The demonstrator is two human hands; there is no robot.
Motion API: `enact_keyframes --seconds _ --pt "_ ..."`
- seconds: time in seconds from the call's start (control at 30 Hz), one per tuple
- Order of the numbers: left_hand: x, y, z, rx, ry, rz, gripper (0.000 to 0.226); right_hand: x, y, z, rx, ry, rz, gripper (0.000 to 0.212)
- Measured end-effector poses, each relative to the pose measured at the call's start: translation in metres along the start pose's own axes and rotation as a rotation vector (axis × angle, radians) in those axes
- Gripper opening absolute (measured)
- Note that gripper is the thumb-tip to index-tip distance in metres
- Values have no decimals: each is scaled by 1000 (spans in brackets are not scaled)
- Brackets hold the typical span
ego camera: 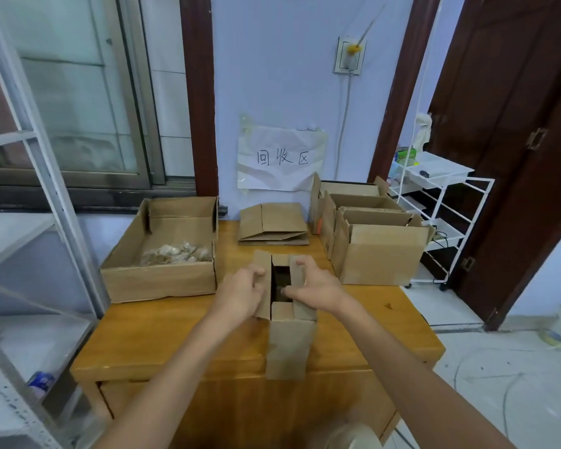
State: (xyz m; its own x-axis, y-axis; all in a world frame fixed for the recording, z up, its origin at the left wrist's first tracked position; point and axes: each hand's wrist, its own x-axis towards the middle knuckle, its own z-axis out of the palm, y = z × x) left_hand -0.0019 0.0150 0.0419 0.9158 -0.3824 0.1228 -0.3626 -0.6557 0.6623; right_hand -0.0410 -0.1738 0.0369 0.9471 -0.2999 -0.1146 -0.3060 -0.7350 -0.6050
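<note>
A: Where is the box now?

B: Upright at the front edge of the table, top open, between both hands. Resting or a little lifted, hard to tell.

A: And the grip?

B: Left hand curled round the left flap, fingers over its outer edge. Right hand clamped on the right flap, thumb down in the opening, fingers over the top.

A: Which step, by the look?

B: Probably spreading the top flaps, maybe for flattening, like the flat boxes at the back. Only a judgement.

A: How to do this well?

B: Pull both flaps outward together and with equal force, bending along the crease. Hold close to the crease, not at a corner, to avoid a tear. Press the bottom down on the table. So near to the edge, easy to tip off toward the body. Better to slide a little forward first.

A: Anything inside?

B: Dark in there, cannot tell. Look in before pressing flat.

A: Enough room?

B: Big box on the left, open boxes on the right, both apart from the hands. Seemingly enough.
</note>
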Motion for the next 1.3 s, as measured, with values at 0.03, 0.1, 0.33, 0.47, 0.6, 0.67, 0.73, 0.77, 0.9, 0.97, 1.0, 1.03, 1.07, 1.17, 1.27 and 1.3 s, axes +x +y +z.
enact_keyframes --seconds 0.03,0.1,0.33,0.47,0.6,0.67,0.73,0.77,0.9,0.97,1.0,1.03,1.07,1.17,1.27,1.3 --pt "-2 -2 5 20 22 -2 35 -3 1 -4 94 -29 16 75" --pt "-9 -4 14 71 89 18 31 -13 7 -15 425 -71 52 60" --pt "-16 8 18 22 95 -90 49 -40 58 19 1056 0 160 76" --pt "-5 12 13 -85 12 -176 48 -24 49 -2 537 62 -70 62" --pt "-5 9 1 -305 -239 -233 97 3 37 -30 39 110 -110 45" --pt "-11 11 3 -112 -409 -155 124 12 29 -37 -155 138 -110 37" --pt "-21 11 11 -1 -471 -120 144 22 18 -41 -308 188 -116 27" --pt "-24 11 15 22 -456 -127 149 28 14 -41 -359 215 -120 29" --pt "-27 4 24 48 -351 -129 148 48 2 -39 -450 334 -92 42" --pt "-30 4 25 42 -325 -108 145 59 3 -38 -443 327 -24 45" --pt "-31 3 26 34 -316 -103 143 63 4 -38 -425 311 7 47" --pt "-31 3 26 32 -308 -95 142 66 5 -36 -405 293 25 51" --pt "-31 2 26 39 -302 -92 141 68 7 -35 -385 275 22 55" --pt "-31 1 26 65 -292 -80 140 64 10 -37 -314 176 -54 65" --pt "-29 0 27 62 -288 -74 139 56 13 -46 -290 51 -156 54" --pt "-29 -1 27 44 -281 -74 138 55 14 -49 -321 63 -175 51"
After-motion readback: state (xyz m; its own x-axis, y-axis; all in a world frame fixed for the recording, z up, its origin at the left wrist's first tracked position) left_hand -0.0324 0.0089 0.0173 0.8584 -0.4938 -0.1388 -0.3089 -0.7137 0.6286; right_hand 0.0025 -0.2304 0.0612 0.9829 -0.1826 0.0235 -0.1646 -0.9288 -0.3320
